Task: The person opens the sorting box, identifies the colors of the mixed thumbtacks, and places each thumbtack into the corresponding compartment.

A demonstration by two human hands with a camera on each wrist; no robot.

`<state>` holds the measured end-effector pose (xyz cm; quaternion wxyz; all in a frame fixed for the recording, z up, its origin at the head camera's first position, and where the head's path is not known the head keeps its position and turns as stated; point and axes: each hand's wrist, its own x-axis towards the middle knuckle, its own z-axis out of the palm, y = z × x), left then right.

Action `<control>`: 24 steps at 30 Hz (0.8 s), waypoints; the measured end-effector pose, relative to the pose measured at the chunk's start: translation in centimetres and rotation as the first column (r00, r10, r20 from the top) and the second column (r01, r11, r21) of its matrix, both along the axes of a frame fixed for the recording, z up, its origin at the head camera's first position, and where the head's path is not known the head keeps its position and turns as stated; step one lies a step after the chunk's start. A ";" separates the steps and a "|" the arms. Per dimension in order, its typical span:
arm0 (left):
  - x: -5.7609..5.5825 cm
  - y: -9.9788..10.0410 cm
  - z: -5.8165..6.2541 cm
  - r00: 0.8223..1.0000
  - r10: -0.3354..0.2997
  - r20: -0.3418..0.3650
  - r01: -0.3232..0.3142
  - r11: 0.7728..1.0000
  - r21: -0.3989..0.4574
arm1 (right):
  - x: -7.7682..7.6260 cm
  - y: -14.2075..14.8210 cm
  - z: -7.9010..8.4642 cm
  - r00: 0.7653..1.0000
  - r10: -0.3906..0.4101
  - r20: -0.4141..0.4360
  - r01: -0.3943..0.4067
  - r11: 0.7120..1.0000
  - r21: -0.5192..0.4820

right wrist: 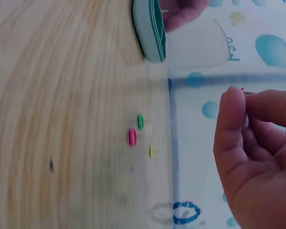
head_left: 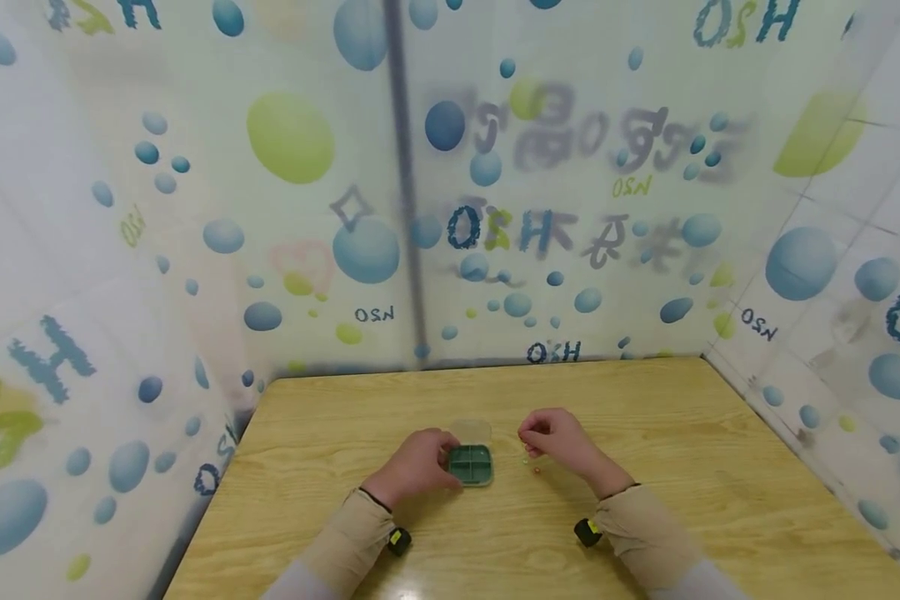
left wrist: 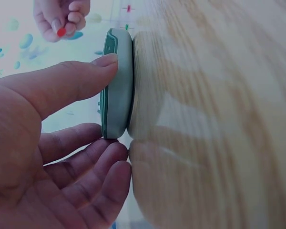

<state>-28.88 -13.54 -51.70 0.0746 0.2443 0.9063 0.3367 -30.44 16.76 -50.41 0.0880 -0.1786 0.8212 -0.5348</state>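
A small green pill box (head_left: 477, 484), divided into several compartments, lies on the table with its clear lid (head_left: 470, 431) folded back. My left hand (head_left: 418, 463) grips its left side, thumb on the near edge and fingers at the far side. To the right of the box, my right hand (head_left: 564, 439) pinches a small round red disc (left wrist: 61, 32) between thumb and forefinger, raised over the table. Below that hand, a pink disc (right wrist: 132, 137), a green disc (right wrist: 140, 121) and a yellow disc (right wrist: 151, 151) lie close together on the wood.
The wooden table (head_left: 607, 550) reaches back to a curtain (head_left: 307, 217) printed with blue and green bubbles. More of this sheeting hangs at both sides. A black wrist device (head_left: 588, 532) sits on the right sleeve, and a matching wrist device (head_left: 399, 542) on the left.
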 end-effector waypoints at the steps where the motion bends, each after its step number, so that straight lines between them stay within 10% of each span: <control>1: 0.0 0.0 0.0 1.000 0.002 0.000 -0.002 1.000 -0.003 | 0.0 -0.5 0.0 1.000 0.003 -0.010 -0.003 1.000 0.020; 24: -0.2 -0.2 -0.3 1.000 -0.003 -0.008 0.003 1.000 0.018 | 1.3 -8.9 -0.2 0.983 0.011 -0.182 0.047 0.950 0.308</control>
